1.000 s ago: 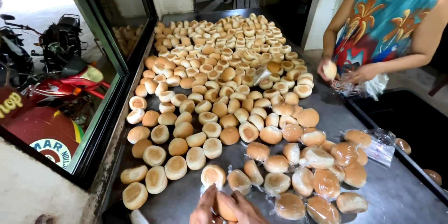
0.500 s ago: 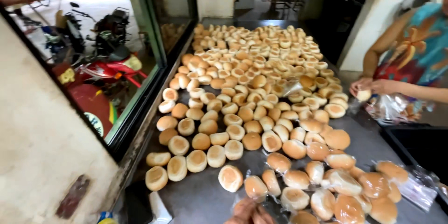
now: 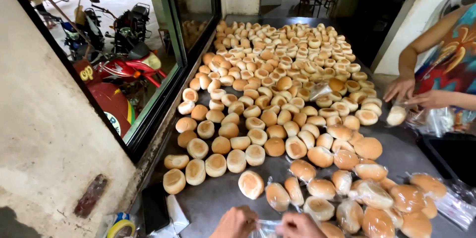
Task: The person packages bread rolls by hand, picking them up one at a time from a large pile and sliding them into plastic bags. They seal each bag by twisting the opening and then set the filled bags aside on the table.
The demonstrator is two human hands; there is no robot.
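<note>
A clear plastic bag (image 3: 265, 226) is pinched between the left hand (image 3: 237, 221) and right hand (image 3: 296, 225) at the worktop's (image 3: 218, 196) near edge, both grips closed on its film. Bagged buns (image 3: 322, 188) lie just beyond; bare buns (image 3: 277, 84) cover the rest. Opening is judged best done by spreading the mouth evenly. A co-worker's hand (image 3: 399, 88) holds a bun at the right edge

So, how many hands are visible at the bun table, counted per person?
Wearer's own, left hand and right hand, both gripping a clear plastic bag: 2
Co-worker's, far hand and near hand: 2
Total: 4
</note>
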